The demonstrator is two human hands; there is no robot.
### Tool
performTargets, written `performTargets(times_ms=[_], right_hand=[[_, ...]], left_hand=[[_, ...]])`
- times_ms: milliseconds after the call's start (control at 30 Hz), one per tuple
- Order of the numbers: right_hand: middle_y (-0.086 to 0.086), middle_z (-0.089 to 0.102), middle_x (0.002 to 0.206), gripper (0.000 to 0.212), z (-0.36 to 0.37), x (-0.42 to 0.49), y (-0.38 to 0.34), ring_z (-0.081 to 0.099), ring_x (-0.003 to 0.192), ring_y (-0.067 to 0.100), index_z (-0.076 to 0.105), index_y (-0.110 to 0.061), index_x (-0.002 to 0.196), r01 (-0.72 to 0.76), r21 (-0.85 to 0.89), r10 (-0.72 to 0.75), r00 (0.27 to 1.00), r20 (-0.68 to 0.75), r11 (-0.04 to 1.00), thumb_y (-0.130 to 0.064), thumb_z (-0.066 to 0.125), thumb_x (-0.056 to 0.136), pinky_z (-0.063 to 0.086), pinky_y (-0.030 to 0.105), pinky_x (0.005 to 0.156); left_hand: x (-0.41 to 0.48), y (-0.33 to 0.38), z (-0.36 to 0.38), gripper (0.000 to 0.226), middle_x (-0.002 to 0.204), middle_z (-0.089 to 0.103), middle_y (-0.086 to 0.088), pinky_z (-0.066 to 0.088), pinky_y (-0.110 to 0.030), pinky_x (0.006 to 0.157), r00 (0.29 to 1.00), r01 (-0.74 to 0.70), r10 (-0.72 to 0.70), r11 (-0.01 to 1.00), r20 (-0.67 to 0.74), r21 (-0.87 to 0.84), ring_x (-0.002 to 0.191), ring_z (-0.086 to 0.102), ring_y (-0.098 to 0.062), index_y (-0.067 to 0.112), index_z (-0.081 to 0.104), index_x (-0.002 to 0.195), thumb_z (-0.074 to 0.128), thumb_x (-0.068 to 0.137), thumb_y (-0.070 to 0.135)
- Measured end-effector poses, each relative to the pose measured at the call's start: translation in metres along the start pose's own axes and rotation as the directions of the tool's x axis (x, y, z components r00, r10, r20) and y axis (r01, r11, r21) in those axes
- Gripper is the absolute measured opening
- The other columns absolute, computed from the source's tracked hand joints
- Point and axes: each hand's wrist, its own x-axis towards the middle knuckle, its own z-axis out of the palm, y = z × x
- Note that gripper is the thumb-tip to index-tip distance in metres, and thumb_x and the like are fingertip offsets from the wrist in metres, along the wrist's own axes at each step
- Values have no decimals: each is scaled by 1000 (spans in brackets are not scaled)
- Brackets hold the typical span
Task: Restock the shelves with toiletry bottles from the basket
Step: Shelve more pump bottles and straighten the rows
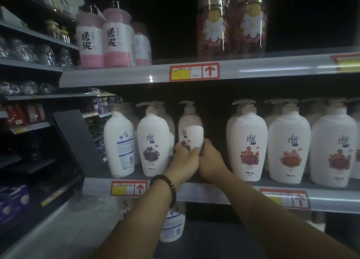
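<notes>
If upright, bottle base behind left hand.

On the grey metal shelf, 6 white plastic pump bottles show whole in the front row; those behind cannot be counted. 2 hands, the left hand and the right hand, grip 1 of them. Above that shelf stand 3 pink-and-white dark-capped bottles and 2 clear-wrapped floral bottles. Below it stands 1 white labelled bottle. 4 red-bordered price tags and 1 brown beaded bracelet show.
</notes>
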Motion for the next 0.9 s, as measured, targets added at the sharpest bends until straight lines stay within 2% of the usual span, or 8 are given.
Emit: performTargets(times_ms=[100,200,267,467,633,733,800,900], right_hand=[[14,66,126,47,1,1,-1,68,112,32,49,-8,129,-29,-30,29,1000,-8,999,-31,73,97,60,51,95],[17,65,126,45,0,2,-1,67,113,35,46,-8,128,-58,-54,58,998,5,997,-29,72,98,59,55,96],[18,65,126,43,1,3,-1,67,112,36,45,-8,127,-55,-71,56,998,14,996,-29,70,98,58,56,95],[13,67,127,44,1,6,0,66,113,32,55,-11,133,-68,-22,68,998,7,997,-30,70,96,57,53,98],[16,66,126,46,3,8,0,66,116,36,49,-10,134,-80,-45,78,996,-44,996,-25,70,96,56,56,99],[20,64,127,43,1,8,0,66,115,38,44,-7,132,-138,-78,134,989,-56,987,-21,67,99,58,52,96],[19,64,127,35,1,7,0,65,115,38,47,-7,130,-142,-80,138,989,-57,987,-21,64,102,58,52,96],[17,64,129,33,2,7,1,64,119,37,54,-9,131,-103,-104,95,992,-80,989,-22,62,102,55,51,101]], left_hand=[[13,-4,0,89,129,66,-8,55,-50,106,995,99,-100,988,-9,-117,117,67,-30,18,41,142,58,69,64],[42,-22,3,86,119,70,-10,60,-50,97,990,138,-140,979,-4,-148,107,72,-32,16,46,136,65,61,52],[41,-20,2,92,119,71,-11,61,-50,97,988,152,-153,982,-1,-112,106,73,-32,15,46,136,68,55,53],[21,-4,-1,82,120,71,-11,60,-46,100,990,138,-136,980,24,-145,108,72,-29,12,47,136,68,66,50],[29,-9,2,96,119,74,-12,61,-44,97,991,136,-133,980,26,-146,107,74,-29,12,51,135,71,51,52],[19,6,-1,86,120,74,-11,59,-35,79,982,185,-175,970,75,-161,102,74,-26,11,51,137,74,61,43],[19,9,-3,68,113,75,-10,52,-28,65,975,209,-191,962,116,-176,91,73,-22,7,58,136,77,76,34],[25,6,-6,46,98,75,-8,49,-25,61,969,229,-207,959,136,-169,76,69,-18,6,67,131,74,89,24]])
